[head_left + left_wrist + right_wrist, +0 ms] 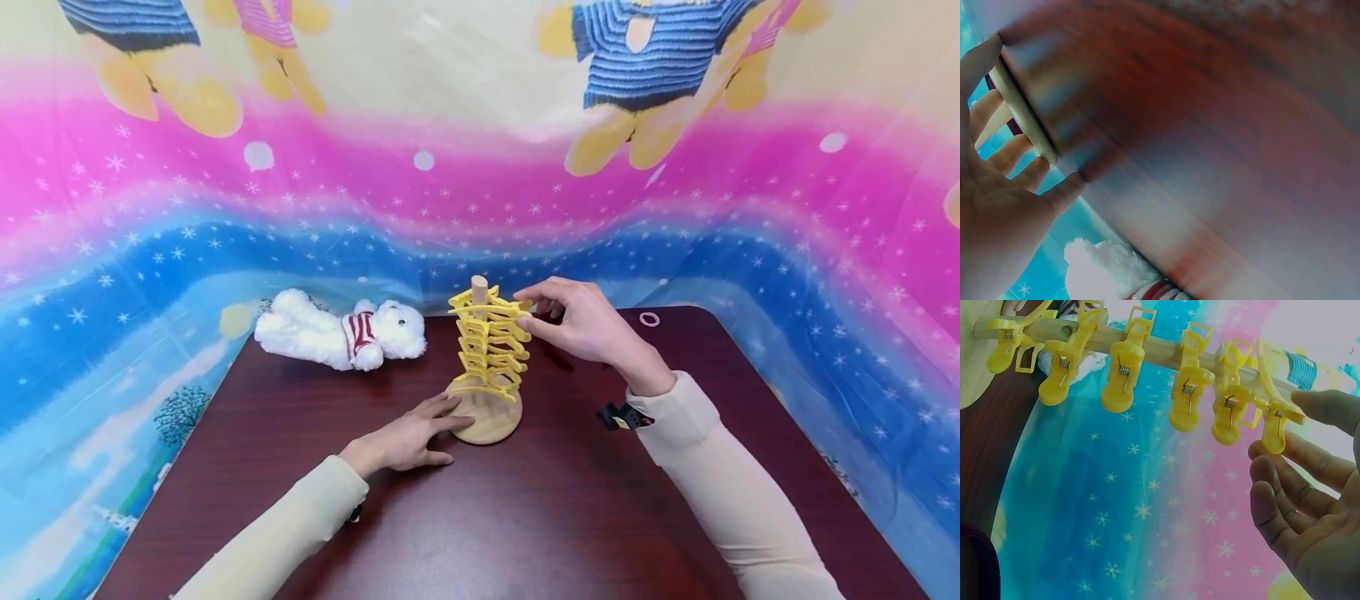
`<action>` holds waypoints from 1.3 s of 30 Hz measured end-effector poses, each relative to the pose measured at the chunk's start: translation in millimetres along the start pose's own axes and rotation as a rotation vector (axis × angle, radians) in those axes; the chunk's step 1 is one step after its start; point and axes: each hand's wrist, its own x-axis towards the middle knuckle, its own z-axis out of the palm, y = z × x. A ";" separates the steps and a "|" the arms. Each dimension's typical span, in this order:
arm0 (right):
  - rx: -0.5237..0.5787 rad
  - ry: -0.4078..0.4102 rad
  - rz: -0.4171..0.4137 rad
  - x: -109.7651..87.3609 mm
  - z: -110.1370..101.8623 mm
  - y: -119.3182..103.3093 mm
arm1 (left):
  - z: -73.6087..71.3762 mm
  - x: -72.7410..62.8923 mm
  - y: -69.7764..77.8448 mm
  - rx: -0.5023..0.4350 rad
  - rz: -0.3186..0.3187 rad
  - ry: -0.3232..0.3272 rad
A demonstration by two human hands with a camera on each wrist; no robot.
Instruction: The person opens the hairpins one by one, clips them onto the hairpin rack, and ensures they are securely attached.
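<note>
A wooden post (480, 290) rises from a round wooden base (491, 425), with several yellow spring clips (487, 337) fixed along it one above another. At the top, my right hand (588, 323) pinches the handles of the highest yellow clip (1274, 431) between thumb and index finger; the other fingers stay off the clips. Low on the left, my left hand (405, 437) rests with spread fingers against the edge of the base. The left wrist view shows its fingertips along the base's rim (1025, 119).
A white plush bear (318, 333) in a red striped top lies at the table's back left. A small pink ring (649, 319) lies near the back right edge. A printed cloth (480, 183) hangs around the dark red table (480, 533).
</note>
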 end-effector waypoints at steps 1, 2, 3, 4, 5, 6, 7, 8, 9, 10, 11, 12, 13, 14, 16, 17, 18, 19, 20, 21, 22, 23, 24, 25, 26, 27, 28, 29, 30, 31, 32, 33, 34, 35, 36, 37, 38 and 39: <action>-0.002 -0.002 0.001 -0.3 0.4 0.6 | -0.1 -0.3 -0.2 -0.001 -0.002 -0.004; -0.003 -0.003 0.001 -0.6 0.6 0.9 | -0.1 -0.6 -0.4 -0.002 -0.001 -0.003; -0.003 -0.004 0.000 -0.7 0.8 1.3 | -0.1 -0.7 -0.6 -0.003 -0.001 -0.002; -0.003 -0.003 0.000 -0.7 0.9 1.6 | -0.3 -0.8 -0.7 -0.004 0.000 0.000; -0.005 -0.001 -0.001 -0.8 1.0 2.1 | -0.4 -0.9 -0.8 -0.003 0.000 0.000; -0.006 0.000 -0.001 -0.8 1.1 2.6 | -0.4 -0.9 -0.9 -0.003 0.001 -0.001; -0.006 0.002 -0.001 -0.9 1.1 3.1 | -0.5 -1.0 -1.0 -0.003 0.001 0.000; -0.006 0.003 -0.001 -0.9 1.1 3.5 | -0.4 -0.9 -1.2 -0.003 0.002 0.001; -0.006 0.003 0.001 -1.0 1.1 3.9 | -0.3 -0.8 -1.3 -0.002 0.002 0.000; -0.006 0.004 0.003 -1.1 1.0 4.3 | -0.3 -0.8 -1.4 -0.001 0.002 -0.001; -0.006 0.003 0.004 -1.4 0.9 4.7 | -0.2 -0.7 -1.4 0.000 0.001 -0.002; -0.005 0.003 0.005 -1.6 0.7 4.9 | -0.2 -0.8 -1.3 -0.001 0.002 -0.001; -0.007 0.002 0.005 -1.8 0.6 5.2 | -0.3 -0.7 -1.1 -0.002 0.001 -0.001; -0.009 0.002 0.005 -2.0 0.3 5.3 | -0.4 -0.7 -0.9 -0.002 0.000 -0.001; -0.009 0.001 0.008 -2.7 -0.4 5.7 | -0.4 -0.8 -0.4 -0.004 -0.002 -0.002; -0.010 -0.001 0.010 -3.2 -1.1 5.8 | -0.4 -0.7 -0.2 -0.004 -0.003 -0.002; -0.011 0.000 0.012 -3.8 -1.7 6.1 | -0.3 -0.7 0.0 -0.006 -0.003 -0.001; -0.013 0.001 0.016 -4.6 -2.4 6.5 | -0.3 -0.7 0.2 -0.007 -0.004 -0.001; -0.013 0.004 0.020 -5.6 -3.3 6.9 | -0.2 -0.7 0.3 -0.009 -0.005 0.000; -0.014 0.007 0.024 -6.9 -4.2 7.6 | -0.1 -0.7 0.4 -0.010 -0.006 0.000; -0.015 0.010 0.029 -8.2 -5.1 8.3 | -0.1 -0.7 0.4 -0.010 -0.007 0.001; -0.018 0.013 0.031 -9.6 -5.8 9.5 | -0.1 -0.8 0.6 -0.010 -0.009 0.001; -0.018 0.017 0.034 -11.0 -6.5 10.9 | -0.2 -1.1 0.7 -0.010 -0.011 0.000; -0.019 0.019 0.035 -12.4 -7.3 12.5 | -0.3 -1.4 0.8 -0.011 -0.011 0.002; -0.017 0.020 0.036 -13.8 -7.9 14.4 | -0.7 -1.8 0.9 -0.010 -0.012 0.001; -0.018 0.020 0.038 -15.2 -8.5 16.7 | -1.0 -2.2 0.9 -0.010 -0.012 0.002; -0.019 0.019 0.036 -16.5 -8.9 19.2 | -1.3 -2.6 0.9 -0.010 -0.011 0.004; -0.021 0.018 0.035 -17.9 -9.4 21.7 | -1.7 -3.2 0.9 -0.010 -0.010 0.007; -0.026 0.015 0.033 -19.3 -9.9 24.6 | -2.2 -3.7 0.7 -0.009 -0.009 0.010; -0.032 0.014 0.031 -20.5 -10.2 27.4 | -2.9 -4.3 0.4 -0.007 -0.008 0.016; -0.036 0.014 0.029 -21.8 -10.4 30.2 | -3.7 -4.9 -0.1 -0.001 -0.009 0.022; -0.042 0.012 0.030 -23.1 -10.7 33.0 | -4.5 -5.6 -0.5 0.001 -0.007 0.033; -0.045 0.011 0.031 -24.4 -10.9 35.6 | -5.6 -6.4 -1.0 0.003 -0.005 0.045; -0.051 0.008 0.035 -25.7 -11.1 38.2 | -7.0 -7.3 -1.5 0.005 -0.007 0.055; -0.057 0.006 0.040 -27.0 -11.1 40.9 | -8.5 -8.3 -2.0 0.008 -0.010 0.066; -0.062 0.004 0.047 -28.2 -11.3 43.4 | -10.3 -9.5 -2.5 0.008 -0.011 0.077; -0.065 0.003 0.053 -29.4 -11.3 45.9 | -12.3 -10.8 -3.1 0.008 -0.011 0.089; -0.070 0.000 0.058 -30.5 -11.3 48.4 | -14.6 -12.2 -3.5 0.005 -0.012 0.102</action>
